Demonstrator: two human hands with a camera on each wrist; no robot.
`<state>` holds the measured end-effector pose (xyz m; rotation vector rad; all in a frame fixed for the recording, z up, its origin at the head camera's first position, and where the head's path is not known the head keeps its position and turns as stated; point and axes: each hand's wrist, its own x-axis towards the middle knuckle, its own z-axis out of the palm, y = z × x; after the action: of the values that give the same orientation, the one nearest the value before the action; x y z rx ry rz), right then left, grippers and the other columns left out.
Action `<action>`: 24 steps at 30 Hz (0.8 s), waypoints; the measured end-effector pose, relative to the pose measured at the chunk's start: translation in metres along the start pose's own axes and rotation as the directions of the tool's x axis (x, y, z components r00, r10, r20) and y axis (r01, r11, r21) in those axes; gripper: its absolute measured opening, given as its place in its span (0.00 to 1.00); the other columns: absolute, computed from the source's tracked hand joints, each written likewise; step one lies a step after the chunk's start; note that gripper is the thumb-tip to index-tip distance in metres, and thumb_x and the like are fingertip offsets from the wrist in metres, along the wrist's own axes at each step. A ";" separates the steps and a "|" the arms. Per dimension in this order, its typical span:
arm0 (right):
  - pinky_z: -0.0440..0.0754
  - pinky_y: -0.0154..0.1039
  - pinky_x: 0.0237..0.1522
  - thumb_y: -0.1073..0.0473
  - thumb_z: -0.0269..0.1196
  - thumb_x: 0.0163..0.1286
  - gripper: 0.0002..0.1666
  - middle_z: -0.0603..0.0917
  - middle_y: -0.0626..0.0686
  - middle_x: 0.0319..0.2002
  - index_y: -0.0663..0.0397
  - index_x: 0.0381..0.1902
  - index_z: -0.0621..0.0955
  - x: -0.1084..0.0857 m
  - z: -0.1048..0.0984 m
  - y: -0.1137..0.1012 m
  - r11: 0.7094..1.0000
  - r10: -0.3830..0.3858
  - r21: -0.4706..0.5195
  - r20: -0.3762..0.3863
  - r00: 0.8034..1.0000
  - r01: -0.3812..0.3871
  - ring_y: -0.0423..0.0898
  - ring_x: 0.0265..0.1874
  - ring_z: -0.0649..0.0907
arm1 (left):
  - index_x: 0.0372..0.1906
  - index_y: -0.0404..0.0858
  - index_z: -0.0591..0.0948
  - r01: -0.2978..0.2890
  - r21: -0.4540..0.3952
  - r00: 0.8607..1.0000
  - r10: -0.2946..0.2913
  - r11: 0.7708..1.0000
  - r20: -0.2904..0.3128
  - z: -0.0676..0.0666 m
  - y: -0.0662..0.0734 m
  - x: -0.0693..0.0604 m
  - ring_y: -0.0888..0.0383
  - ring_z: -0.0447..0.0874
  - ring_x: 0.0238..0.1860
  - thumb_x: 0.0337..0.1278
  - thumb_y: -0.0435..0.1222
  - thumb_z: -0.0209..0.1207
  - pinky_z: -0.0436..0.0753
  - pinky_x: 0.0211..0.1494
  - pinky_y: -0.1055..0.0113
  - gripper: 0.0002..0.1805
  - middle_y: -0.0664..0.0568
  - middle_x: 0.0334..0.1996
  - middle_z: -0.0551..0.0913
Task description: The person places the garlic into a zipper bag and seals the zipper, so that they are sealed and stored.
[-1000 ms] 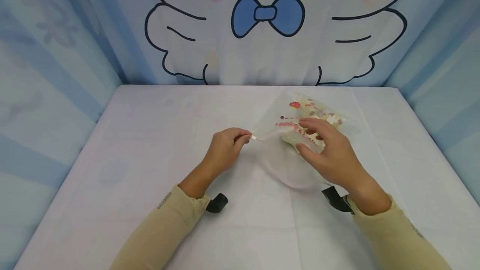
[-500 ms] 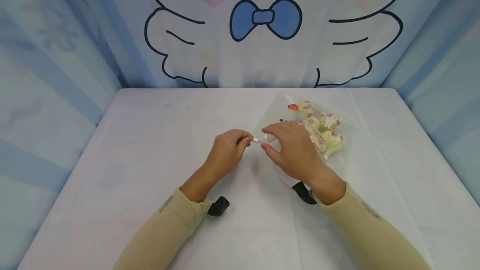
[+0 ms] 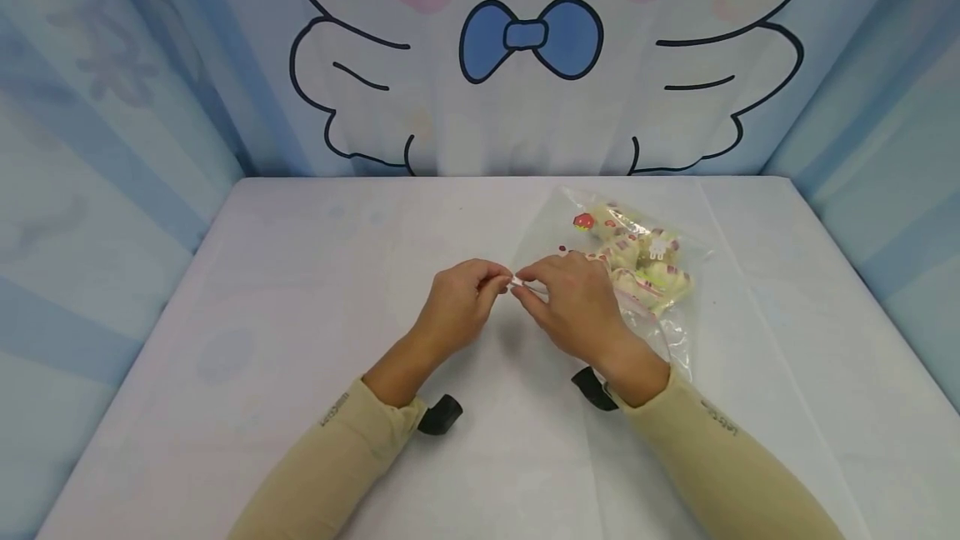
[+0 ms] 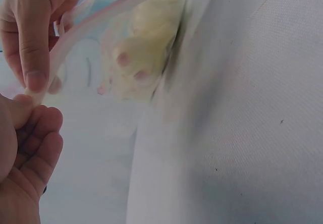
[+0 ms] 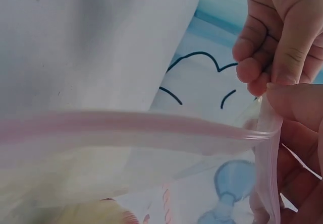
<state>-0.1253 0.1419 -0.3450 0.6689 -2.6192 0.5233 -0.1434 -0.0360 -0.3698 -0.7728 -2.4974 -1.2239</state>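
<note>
A clear plastic zip bag [image 3: 546,219] with red print lies right of centre on the table in the head view. Inside it are several pale yellow lumps [image 3: 666,277] with pinkish spots; their kind is unclear. My left hand [image 3: 459,307] pinches the left end of the bag's mouth, where a small white tip [image 3: 514,282] shows. Right beside it, my right hand [image 3: 573,307] pinches the same edge between thumb and fingers. In the right wrist view, the pink zip strip [image 5: 126,122] stretches away from the fingers, and the mouth's two sides stand apart there.
A white cloth covers the table [image 3: 300,273]. Behind it hangs a curtain [image 3: 525,123] printed with a cartoon figure, and blue curtains [image 3: 97,190] close off both sides. Each wrist carries a black camera mount [image 3: 440,415].
My right hand has come left from above the bag's middle to the end of its mouth and now pinches it beside my left hand. The left hand has hardly moved.
</note>
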 end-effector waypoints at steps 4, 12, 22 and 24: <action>0.76 0.53 0.40 0.56 0.71 0.65 0.10 0.89 0.53 0.37 0.57 0.38 0.89 0.001 0.002 0.000 1.000 0.005 -0.003 -0.008 1.000 -0.005 0.55 0.36 0.82 | 0.40 0.30 0.85 -0.009 0.005 1.000 0.009 1.000 -0.005 0.000 -0.001 0.000 0.55 0.85 0.34 0.64 0.29 0.64 0.84 0.37 0.67 0.05 0.46 0.33 0.86; 0.76 0.52 0.39 0.57 0.71 0.65 0.08 0.89 0.53 0.36 0.57 0.37 0.89 0.000 0.002 0.000 1.000 0.007 -0.012 -0.021 1.000 -0.007 0.55 0.35 0.80 | 0.39 0.30 0.84 -0.024 0.000 1.000 0.024 1.000 -0.013 0.002 -0.003 0.000 0.54 0.85 0.33 0.63 0.28 0.64 0.84 0.37 0.67 0.04 0.46 0.31 0.85; 0.76 0.53 0.44 0.58 0.72 0.64 0.07 0.89 0.53 0.35 0.57 0.36 0.88 -0.006 0.000 0.003 1.000 -0.004 -0.021 -0.054 0.999 0.002 0.56 0.41 0.80 | 0.39 0.30 0.84 -0.008 0.004 1.000 0.008 1.000 -0.003 0.003 -0.004 0.000 0.55 0.83 0.33 0.65 0.27 0.63 0.83 0.36 0.67 0.03 0.46 0.32 0.85; 0.77 0.52 0.45 0.59 0.72 0.63 0.07 0.89 0.53 0.34 0.57 0.35 0.88 -0.007 0.000 0.004 1.000 -0.011 -0.028 -0.057 0.998 0.009 0.56 0.41 0.81 | 0.39 0.30 0.84 -0.004 0.006 1.000 0.004 1.000 -0.008 0.003 -0.005 0.000 0.54 0.82 0.33 0.65 0.27 0.62 0.82 0.35 0.67 0.03 0.46 0.32 0.85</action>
<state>-0.1219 0.1477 -0.3494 0.6485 -2.5637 0.4951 -0.1463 -0.0362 -0.3754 -0.7702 -2.4909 -1.2149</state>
